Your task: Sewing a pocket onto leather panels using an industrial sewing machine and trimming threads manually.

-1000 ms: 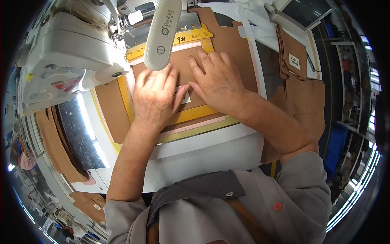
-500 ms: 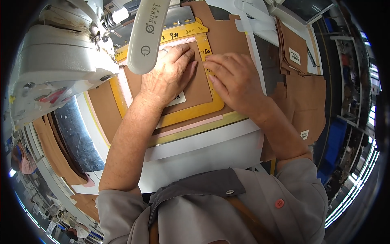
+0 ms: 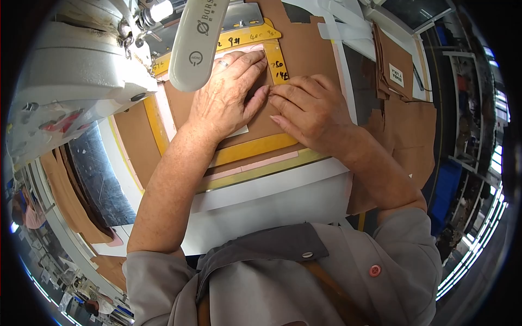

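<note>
My left hand (image 3: 228, 92) lies open on a brown panel (image 3: 182, 103) inside a yellow template frame (image 3: 239, 153), its fingertips near the frame's upper inner edge. My right hand (image 3: 310, 108) rests open on the frame's right side, fingers bent and thumb apart, fingertips near the left thumb. A small white label (image 3: 239, 130) is partly covered by my left hand. Pink strips (image 3: 255, 165) border the frame. A sewing machine head (image 3: 70, 70) is at the upper left, and a long pale lamp-like bar (image 3: 193, 49) overhangs the work.
Brown panels are stacked at the right (image 3: 394, 54), with more lying below them (image 3: 405, 152). Long brown pieces (image 3: 70, 193) lie at the left beside a metal plate (image 3: 103, 179). A blue bin (image 3: 446, 193) and shelving stand beyond the right edge. A grey metal plate (image 3: 239, 16) tops the frame.
My left hand has moved up and to the right across the panel. My right hand has shifted right and down from the frame's upper corner to its right side, fingers more bent.
</note>
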`<state>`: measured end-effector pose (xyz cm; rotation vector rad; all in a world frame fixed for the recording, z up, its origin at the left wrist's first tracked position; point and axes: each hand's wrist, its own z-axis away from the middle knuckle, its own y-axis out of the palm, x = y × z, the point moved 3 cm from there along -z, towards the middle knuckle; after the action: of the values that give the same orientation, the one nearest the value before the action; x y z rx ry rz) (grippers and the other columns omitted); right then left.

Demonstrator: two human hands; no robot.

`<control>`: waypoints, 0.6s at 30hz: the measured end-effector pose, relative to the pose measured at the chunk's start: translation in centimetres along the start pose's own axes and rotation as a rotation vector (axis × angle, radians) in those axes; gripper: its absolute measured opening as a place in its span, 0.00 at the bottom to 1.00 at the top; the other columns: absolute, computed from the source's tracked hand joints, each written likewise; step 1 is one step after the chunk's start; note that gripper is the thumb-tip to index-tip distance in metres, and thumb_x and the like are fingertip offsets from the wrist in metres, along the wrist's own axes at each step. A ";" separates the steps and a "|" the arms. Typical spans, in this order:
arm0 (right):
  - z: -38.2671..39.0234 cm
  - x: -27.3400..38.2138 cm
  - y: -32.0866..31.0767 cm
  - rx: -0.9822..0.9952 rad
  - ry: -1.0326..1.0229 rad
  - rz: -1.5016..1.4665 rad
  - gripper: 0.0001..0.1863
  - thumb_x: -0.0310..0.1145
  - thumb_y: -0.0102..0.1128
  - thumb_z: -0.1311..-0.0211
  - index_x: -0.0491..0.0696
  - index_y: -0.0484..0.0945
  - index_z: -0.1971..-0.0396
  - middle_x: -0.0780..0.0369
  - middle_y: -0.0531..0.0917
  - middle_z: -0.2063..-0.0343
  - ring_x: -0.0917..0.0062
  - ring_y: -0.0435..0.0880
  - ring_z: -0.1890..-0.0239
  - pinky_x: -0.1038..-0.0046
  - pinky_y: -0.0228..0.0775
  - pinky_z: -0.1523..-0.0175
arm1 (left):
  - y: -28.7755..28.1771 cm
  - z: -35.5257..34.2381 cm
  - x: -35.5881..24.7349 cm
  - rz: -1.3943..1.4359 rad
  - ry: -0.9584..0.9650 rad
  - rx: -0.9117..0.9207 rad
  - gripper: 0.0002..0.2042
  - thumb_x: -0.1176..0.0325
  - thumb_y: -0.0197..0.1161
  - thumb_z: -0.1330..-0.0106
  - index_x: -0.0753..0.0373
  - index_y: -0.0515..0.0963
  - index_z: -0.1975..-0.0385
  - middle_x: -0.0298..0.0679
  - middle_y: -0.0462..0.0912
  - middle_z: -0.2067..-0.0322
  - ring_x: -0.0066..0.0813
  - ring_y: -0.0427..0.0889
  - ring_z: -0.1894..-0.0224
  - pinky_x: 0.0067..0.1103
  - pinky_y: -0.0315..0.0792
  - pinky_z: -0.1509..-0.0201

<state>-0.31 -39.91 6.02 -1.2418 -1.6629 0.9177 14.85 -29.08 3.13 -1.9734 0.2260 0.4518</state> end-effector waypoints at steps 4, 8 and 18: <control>-0.1 0.2 -0.1 0.034 -0.047 0.077 0.13 0.36 0.73 0.47 0.49 0.84 0.63 0.65 0.86 0.55 0.73 0.80 0.49 0.68 0.69 0.48 | -0.1 0.2 0.0 0.019 -0.012 -0.003 0.22 0.64 0.70 0.38 0.61 0.80 0.44 0.37 0.79 0.41 0.39 0.77 0.39 0.35 0.74 0.35; -0.5 0.0 -0.2 0.070 -0.079 0.102 0.11 0.36 0.73 0.47 0.49 0.84 0.65 0.65 0.86 0.54 0.72 0.80 0.49 0.67 0.69 0.48 | -0.5 0.8 -0.1 -0.005 0.004 0.046 0.22 0.61 0.70 0.38 0.57 0.80 0.43 0.36 0.77 0.36 0.38 0.75 0.35 0.36 0.76 0.36; -3.2 -2.9 -0.7 0.077 -0.048 0.060 0.16 0.32 0.71 0.44 0.48 0.83 0.55 0.65 0.84 0.51 0.71 0.80 0.46 0.65 0.67 0.41 | -0.4 1.4 -0.6 -0.037 0.014 0.080 0.24 0.56 0.69 0.37 0.60 0.79 0.42 0.40 0.71 0.31 0.43 0.71 0.32 0.39 0.67 0.32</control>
<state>2.86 -42.69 7.34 -1.2315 -1.6194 1.0458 14.15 -27.66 3.20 -1.8999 0.2127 0.3985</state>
